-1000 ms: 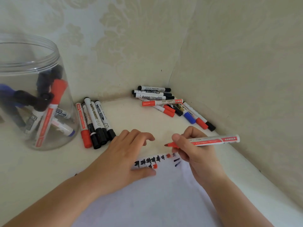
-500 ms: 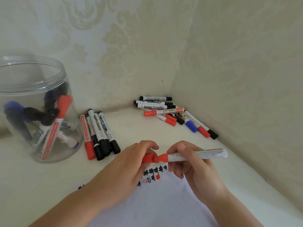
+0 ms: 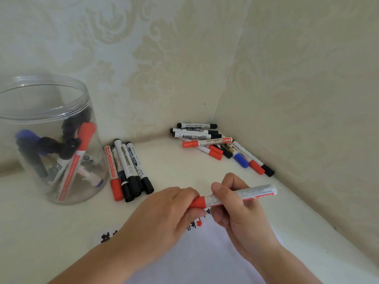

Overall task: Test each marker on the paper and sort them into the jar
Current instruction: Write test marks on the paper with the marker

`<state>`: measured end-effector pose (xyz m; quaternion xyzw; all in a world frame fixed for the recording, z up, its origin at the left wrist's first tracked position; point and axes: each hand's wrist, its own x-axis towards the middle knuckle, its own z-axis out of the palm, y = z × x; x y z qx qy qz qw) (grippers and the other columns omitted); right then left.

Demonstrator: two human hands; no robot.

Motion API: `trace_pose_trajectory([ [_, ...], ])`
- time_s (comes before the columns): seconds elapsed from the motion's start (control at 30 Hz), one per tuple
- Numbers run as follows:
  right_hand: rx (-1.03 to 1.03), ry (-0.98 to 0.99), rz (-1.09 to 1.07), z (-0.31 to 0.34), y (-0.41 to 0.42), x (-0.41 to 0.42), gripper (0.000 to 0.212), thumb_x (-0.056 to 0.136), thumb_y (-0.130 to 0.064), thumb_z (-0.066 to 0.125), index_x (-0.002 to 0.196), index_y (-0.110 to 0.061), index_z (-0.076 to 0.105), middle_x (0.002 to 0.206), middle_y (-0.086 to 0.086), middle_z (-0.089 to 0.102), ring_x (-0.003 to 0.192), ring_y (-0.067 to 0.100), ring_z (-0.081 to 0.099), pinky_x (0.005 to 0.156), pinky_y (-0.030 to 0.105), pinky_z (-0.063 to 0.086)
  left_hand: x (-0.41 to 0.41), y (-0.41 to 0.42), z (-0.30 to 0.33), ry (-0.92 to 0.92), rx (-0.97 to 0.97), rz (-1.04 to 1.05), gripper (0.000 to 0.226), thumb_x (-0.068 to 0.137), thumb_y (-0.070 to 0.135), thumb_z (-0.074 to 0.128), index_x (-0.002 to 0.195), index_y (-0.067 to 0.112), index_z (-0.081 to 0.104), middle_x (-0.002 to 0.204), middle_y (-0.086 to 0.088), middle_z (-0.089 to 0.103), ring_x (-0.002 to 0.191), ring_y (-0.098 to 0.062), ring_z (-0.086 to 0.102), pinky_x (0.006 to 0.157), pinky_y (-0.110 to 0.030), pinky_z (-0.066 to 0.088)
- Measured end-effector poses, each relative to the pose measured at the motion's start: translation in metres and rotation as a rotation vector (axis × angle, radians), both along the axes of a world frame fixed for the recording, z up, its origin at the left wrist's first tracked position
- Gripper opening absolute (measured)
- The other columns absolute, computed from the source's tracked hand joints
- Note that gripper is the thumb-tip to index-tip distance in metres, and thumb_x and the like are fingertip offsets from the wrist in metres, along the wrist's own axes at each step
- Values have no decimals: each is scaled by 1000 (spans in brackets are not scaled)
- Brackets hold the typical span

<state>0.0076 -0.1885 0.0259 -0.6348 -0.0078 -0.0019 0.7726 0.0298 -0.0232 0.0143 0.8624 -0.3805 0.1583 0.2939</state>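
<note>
Our left hand (image 3: 164,214) gripped the red plastic cap (image 3: 198,202); our right hand (image 3: 235,208) clasped the white-barrelled red marker (image 3: 254,191). Loosely seated, the cap could slip from our fingers.

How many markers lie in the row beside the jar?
5 in the row right of the jar: one red-capped at its left, four black-capped; others may be hidden beneath.

The jar (image 3: 51,144) is clear, glossy plastic with a ribbed rim. Just right of it, a row of markers (image 3: 128,171) has smooth plastic barrels with printed labels. Farther right of the jar, white matt paper (image 3: 205,259) lies on a smooth, cream tabletop (image 3: 174,167). Behind the jar, the wallpaper (image 3: 164,58) looks embossed and faintly sheened.
</note>
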Motion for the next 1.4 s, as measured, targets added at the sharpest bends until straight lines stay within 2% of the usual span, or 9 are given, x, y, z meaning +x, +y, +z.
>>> trace_pose_trajectory([
  [0.17, 0, -29, 13, 6, 9, 0, 24, 76, -23, 62, 57, -19, 47, 44, 1, 42, 39, 11, 35, 41, 20, 26, -3, -3, 6, 54, -124, 2, 37, 87, 51, 33, 91, 21, 55, 69, 12, 54, 63, -5, 48, 56, -25, 42],
  [0.3, -107, -41, 83, 15, 8, 7, 31, 72, -28, 75, 93, -12, 58, 51, -3, 50, 43, 5, 44, 44, 17, 35, -1, 6, 19, 83, -333, 34, 20, 88, 56, 39, 102, 42, 42, 65, 13, 56, 58, -1, 50, 54, -11, 36],
  [0.43, -715, 0, -7, 13, -4, 16, 17, 77, -36, 71, 86, -24, 63, 51, -4, 51, 45, 4, 47, 54, 25, 41, 3, 32, 53, 5, -647, 130, 14, 83, 43, 53, 96, 39, 48, 71, 5, 59, 53, -14, 53, 47, -27, 42],
  [0.57, -1301, -111, 69, 10, -3, 25, 9, 86, -47, 57, 88, -40, 52, 62, -8, 59, 54, 2, 50, 56, 15, 43, 0, 69, 96, -251, -827, 229, 9, 84, 26, 56, 89, 33, 54, 76, 16, 59, 61, -3, 53, 57, -15, 44],
  [0.7, -1167, -268, 37, 29, 29, 37, 8, 85, -40, 61, 79, -39, 55, 57, -8, 58, 53, -1, 50, 54, 13, 42, -4, 112, 133, -568, -773, 487, 10, 86, 18, 49, 85, 28, 51, 75, 12, 54, 68, -10, 52, 62, -20, 41],
  [0.83, -919, -462, -9, 55, 74, 50, 6, 81, -39, 58, 75, -36, 59, 62, -9, 62, 51, 6, 49, 51, 15, 39, 0, 140, 151, -731, -457, 699, 8, 83, 12, 46, 79, 10, 52, 72, 6, 50, 68, -18, 43, 61, -36, 36],
  [1.0, -742, -391, -57, 57, 96, 69, 12, 86, -29, 62, 74, -29, 62, 60, 7, 63, 47, 3, 49, 48, 13, 36, 18, 148, 145, -515, 38, 759, 35, 84, 25, 28, 74, 8, 57, 69, -2, 44, 68, -21, 36, 61, -34, 26],
  [1.2, -723, -297, -59, 38, 92, 78, 15, 88, -28, 61, 73, -29, 61, 62, 7, 65, 45, -4, 50, 43, 12, 33, 25, 135, 123, -180, 369, 773, 57, 86, 41, 8, 97, 22, 60, 107, 5, 48, 99, -16, 36, 88, -33, 26],
  [1.4, -835, -256, -122, 25, 53, 89, 11, 87, -30, 60, 76, -28, 62, 67, 5, 63, 54, 10, 52, 46, 14, 35, 14, 89, 113, -377, -155, 386, 29, 91, 27, 34, 87, 17, 60, 84, 5, 57, 79, -14, 48, 70, -29, 36],
])
